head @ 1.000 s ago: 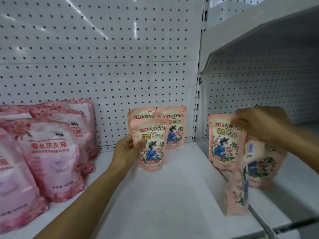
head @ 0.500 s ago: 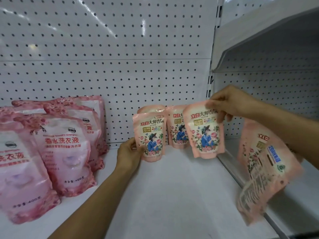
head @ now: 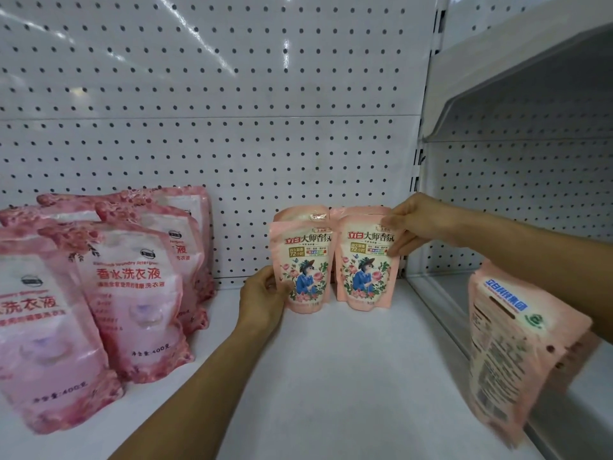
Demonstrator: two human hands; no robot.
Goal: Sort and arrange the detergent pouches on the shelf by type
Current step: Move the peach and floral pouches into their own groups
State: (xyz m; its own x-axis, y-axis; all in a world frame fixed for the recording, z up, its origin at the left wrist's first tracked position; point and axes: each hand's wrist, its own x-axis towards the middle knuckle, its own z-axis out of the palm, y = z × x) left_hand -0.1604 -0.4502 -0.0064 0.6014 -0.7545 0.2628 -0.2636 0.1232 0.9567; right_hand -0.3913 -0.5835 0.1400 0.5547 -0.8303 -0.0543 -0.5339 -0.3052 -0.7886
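White perforated pegboard back panel (head: 232, 134) across upper frame; flat white metal shelf deck (head: 331, 376) below, spanning centre to bottom.

Cluster of large glossy pink-and-white plastic detergent pouches (head: 132, 293) at left of frame, standing in overlapping rows, one type grouped.

Blurred salmon-pink pouch showing its printed back (head: 510, 343) at lower right of frame, tilted, over the neighbouring shelf bay (whether resting or falling: cannot tell).

Small peach floral stand-up pouch, left one (head: 303, 267), upright at frame centre against the panel, another of the same type partly hidden behind. Small peach floral stand-up pouch, right one (head: 366, 260), just beside it, edges nearly touching, also with one behind.

Right hand (head: 421, 224) at centre right, pinching the upper right corner of the right pouch, thumb in front, fingers curled behind. Left hand (head: 265, 300) at lower centre, fingers curled round the lower left edge of the left pouch, steadying.

Key relation: right pouch's long axis vertical, body hanging down and left of the right fingers, base at or just touching the deck. Likely step: seating it flush in front row. Next probably needs a straight release without tipping forward. Right hand nearer the tilted stray pouch, so probably next pick.
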